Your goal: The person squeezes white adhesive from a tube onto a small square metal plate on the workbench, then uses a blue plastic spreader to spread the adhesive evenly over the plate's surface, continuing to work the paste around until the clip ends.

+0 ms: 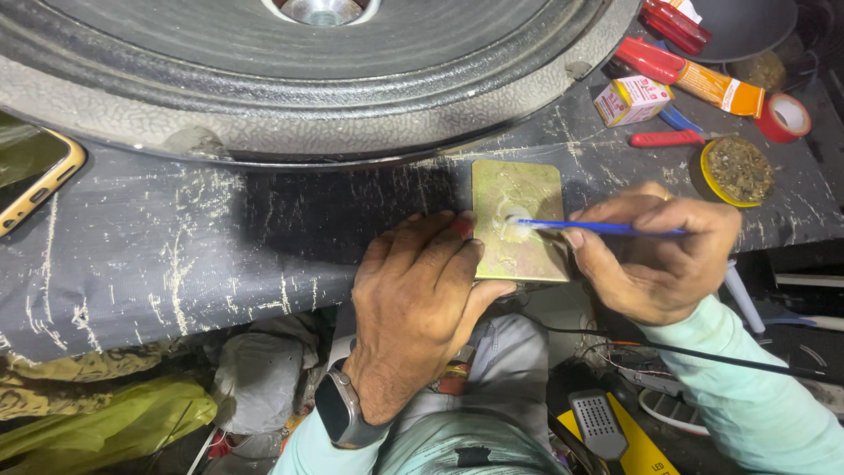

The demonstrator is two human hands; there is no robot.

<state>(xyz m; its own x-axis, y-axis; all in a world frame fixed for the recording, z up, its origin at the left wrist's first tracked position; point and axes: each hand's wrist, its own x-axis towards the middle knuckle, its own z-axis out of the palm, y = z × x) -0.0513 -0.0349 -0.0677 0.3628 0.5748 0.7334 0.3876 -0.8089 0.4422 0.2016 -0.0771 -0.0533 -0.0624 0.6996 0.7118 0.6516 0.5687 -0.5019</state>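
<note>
Metal plate (pixel 519 224) pinned by flat left fingers (pixel 440 251); right fingers (pixel 615 230) pinch blue stick (pixel 598 228)

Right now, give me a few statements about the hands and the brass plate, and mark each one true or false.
1. The left hand presses on the left edge of the brass plate. True.
2. The right hand holds a red screwdriver. False: it holds a thin blue stick whose white tip touches the plate.
3. The plate lies on the scratched dark table in front of the large speaker. True.
4. A smartwatch is on the right wrist. False: it is on the left wrist.
5. The roll of red tape sits on the plate. False: it lies far off near the table's right end.
</note>
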